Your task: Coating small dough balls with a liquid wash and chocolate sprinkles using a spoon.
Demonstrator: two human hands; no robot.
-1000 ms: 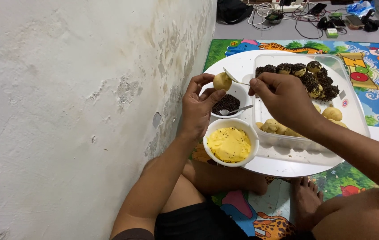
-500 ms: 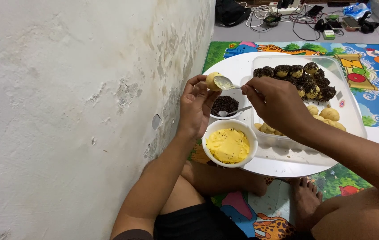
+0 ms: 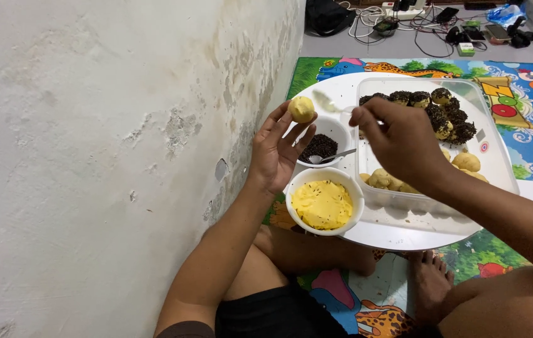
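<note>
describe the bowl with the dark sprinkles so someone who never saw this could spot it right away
Start at the round white tray table beside the rough white wall. On its wall side, two small white bowls sit one behind the other. The small white bowl of dark sprinkles is the farther one, with a metal spoon resting in it; the nearer white bowl holds yellow cream.

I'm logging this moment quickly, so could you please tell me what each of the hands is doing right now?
Left hand: closed on a yellow dough ball, held at the fingertips.
Right hand: closed on a spoon.
</note>
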